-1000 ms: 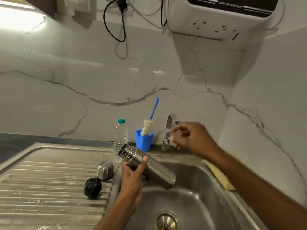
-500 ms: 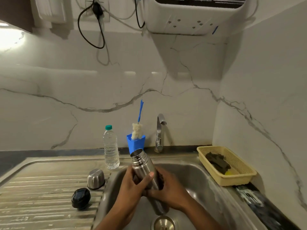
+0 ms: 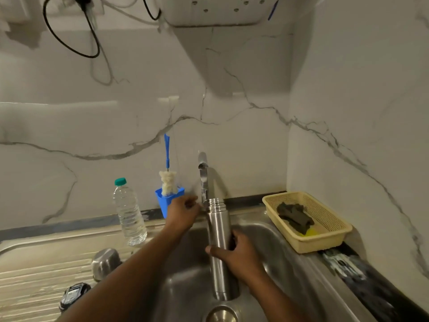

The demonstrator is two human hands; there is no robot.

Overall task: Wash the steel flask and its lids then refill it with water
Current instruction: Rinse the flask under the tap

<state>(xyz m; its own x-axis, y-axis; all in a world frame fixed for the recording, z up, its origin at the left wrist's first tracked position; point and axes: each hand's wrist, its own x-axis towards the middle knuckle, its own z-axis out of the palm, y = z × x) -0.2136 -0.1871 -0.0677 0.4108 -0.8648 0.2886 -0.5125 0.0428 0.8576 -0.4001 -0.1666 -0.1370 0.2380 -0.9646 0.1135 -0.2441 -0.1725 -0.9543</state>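
Note:
The steel flask (image 3: 218, 228) stands upright over the sink basin, its open threaded mouth just under the tap (image 3: 203, 173). My right hand (image 3: 236, 254) grips the flask around its middle. My left hand (image 3: 184, 211) reaches to the base of the tap, its fingers curled at the tap handle. The steel cup lid (image 3: 105, 263) and the black inner lid (image 3: 74, 296) lie on the ribbed drainboard to the left, partly behind my left forearm. No water stream is visible.
A plastic water bottle (image 3: 128, 214) and a blue holder with a bottle brush (image 3: 168, 196) stand behind the sink (image 3: 278, 263). A yellow basket (image 3: 325, 238) holding a dark scrubber sits on the right counter. The drain (image 3: 221, 314) is below the flask.
My left hand let go of the flask and moved up to the tap handle. My right hand now holds the flask alone, raised upright under the spout.

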